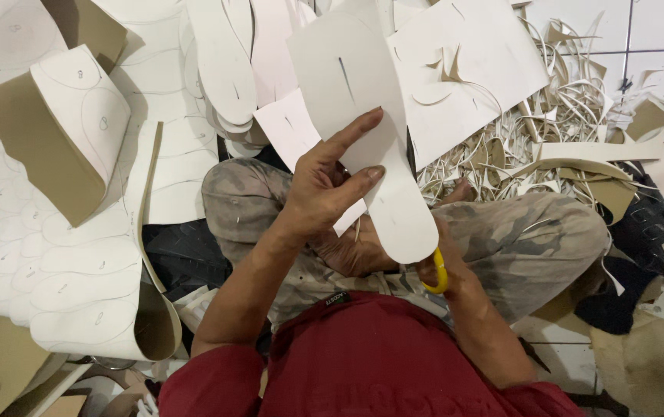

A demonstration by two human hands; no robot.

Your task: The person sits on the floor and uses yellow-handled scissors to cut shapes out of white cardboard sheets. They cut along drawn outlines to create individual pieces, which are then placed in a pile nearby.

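Looking down over my lap: my left hand [324,189] pinches a white sole-shaped cutout [370,139], thumb under, index and middle fingers [359,127] spread across its face. The piece sits directly ahead of both hands, above my crossed knees in camouflage trousers [517,239]. Its long axis runs from upper left to lower right, tilted slightly off vertical in the view; the rounded narrow end [409,235] points down toward my body and to the right, and the wider, still uncut end points away from me. A short dark slit [345,79] marks its upper half. My right hand [444,270] is closed through the yellow handle of a pair of scissors [440,272], tucked just under the rounded end; the blades are hidden behind the sheet, so I cannot tell where they bite. The right hand is nearer the rounded tip, the left nearer the middle. To the left lie marked sheets with traced sole outlines [77,286]; to the right, a heap of curled offcut strips [555,123] on the tiled floor [656,31].
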